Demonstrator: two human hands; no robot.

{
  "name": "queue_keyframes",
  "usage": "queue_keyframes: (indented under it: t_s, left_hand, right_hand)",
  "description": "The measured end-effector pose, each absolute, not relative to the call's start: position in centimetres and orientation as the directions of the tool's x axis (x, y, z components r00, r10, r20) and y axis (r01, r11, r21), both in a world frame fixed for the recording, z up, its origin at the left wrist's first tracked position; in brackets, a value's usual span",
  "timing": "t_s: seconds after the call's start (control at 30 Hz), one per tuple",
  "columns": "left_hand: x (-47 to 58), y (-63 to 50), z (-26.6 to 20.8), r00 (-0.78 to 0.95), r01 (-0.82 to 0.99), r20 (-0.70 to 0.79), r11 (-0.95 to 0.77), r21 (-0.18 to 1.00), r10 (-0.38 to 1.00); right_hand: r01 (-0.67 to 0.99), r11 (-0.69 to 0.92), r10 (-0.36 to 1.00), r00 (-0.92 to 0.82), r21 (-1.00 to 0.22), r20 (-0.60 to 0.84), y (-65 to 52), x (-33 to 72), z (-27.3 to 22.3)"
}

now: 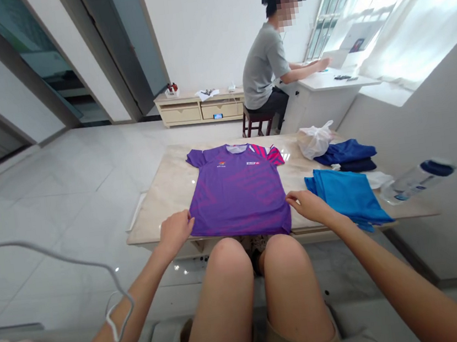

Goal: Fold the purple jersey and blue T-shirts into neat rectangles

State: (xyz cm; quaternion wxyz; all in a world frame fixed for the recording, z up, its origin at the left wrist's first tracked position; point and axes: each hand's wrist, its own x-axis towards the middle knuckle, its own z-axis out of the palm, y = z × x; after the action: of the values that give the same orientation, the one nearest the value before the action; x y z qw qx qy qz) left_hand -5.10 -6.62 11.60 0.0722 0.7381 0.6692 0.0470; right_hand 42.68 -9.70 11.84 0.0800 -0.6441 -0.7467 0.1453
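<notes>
A purple T-shirt (pixel 237 192) lies spread flat on the low table (pixel 159 196), its collar at the far side and its hem along the near edge. The right-hand sleeve has pink and white stripes, and small logos sit on the chest. At the lower left side of the shirt, my left hand (pixel 176 230) pinches the fabric near the hem. Opposite it, my right hand (pixel 308 205) pinches the lower right side edge between thumb and fingers. A blue folded garment (pixel 348 192) lies just right of my right hand.
Dark blue folded clothes (pixel 345 152), a white plastic bag (pixel 315 141) and a clear water bottle (pixel 415 181) occupy the table's right side. Beyond it, a person (pixel 263 64) sits on a stool at a white desk (pixel 327 89). A grey cable (pixel 55 252) hangs at left.
</notes>
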Motion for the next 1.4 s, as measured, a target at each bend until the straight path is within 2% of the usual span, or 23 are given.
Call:
queue_keyframes:
  t_s: [0.13, 0.2, 0.33, 0.43, 0.6, 0.73, 0.9, 1.07, 1.23, 1.4]
  left_hand:
    - [-0.5, -4.3, 8.7, 0.304, 0.925, 0.034, -0.304, 0.227, 0.952]
    - [1.3, -3.6, 5.9, 0.31, 0.926, 0.015, -0.306, 0.221, 0.951]
    - [2.8, -1.9, 1.2, 0.271, 0.946, 0.055, -0.277, 0.169, 0.961]
    - [3.6, 1.5, 0.0, 0.234, 0.953, 0.094, -0.247, 0.173, 0.968]
    - [5.7, 11.8, 0.0, 0.202, 0.953, 0.057, -0.21, 0.218, 0.978]
    - [7.1, 20.7, -0.8, 0.188, 0.944, 0.082, -0.203, 0.26, 0.979]
    - [7.8, 26.3, -1.7, 0.167, 0.946, 0.106, -0.19, 0.264, 0.98]
    - [7.4, 23.2, -2.0, 0.188, 0.957, 0.112, -0.207, 0.201, 0.976]
    - [5.9, 13.8, -1.7, 0.175, 0.97, 0.15, -0.197, 0.144, 0.973]
    - [4.9, 4.0, -0.2, 0.144, 0.984, 0.114, -0.155, 0.088, 0.983]
  right_hand:
    - [0.962, 0.038, 0.999, -0.043, -0.271, -0.012, -8.1, 36.8, 6.4]
    - [0.974, -0.015, 1.0, 0.012, -0.224, -0.015, -7.8, 34.2, 2.8]
    - [0.979, -0.035, 0.993, 0.058, -0.202, 0.106, -6.3, 32.8, -2.2]
    - [0.98, 0.001, 0.99, 0.027, -0.2, 0.138, -2.7, 34.3, -2.8]
    - [0.98, -0.018, 0.994, 0.038, -0.198, 0.099, 7.9, 36.8, -2.3]
    - [0.977, -0.032, 0.994, 0.054, -0.209, 0.099, 16.8, 38.2, -3.0]
    - [0.979, -0.015, 0.998, 0.028, -0.203, 0.062, 22.8, 39.7, -3.5]
    - [0.983, -0.01, 0.999, 0.018, -0.183, 0.047, 20.2, 39.4, -3.6]
    - [0.985, 0.032, 0.997, -0.02, -0.17, 0.073, 10.9, 38.1, -3.6]
    - [0.984, 0.025, 0.997, -0.013, -0.175, 0.07, 1.1, 37.0, -3.1]
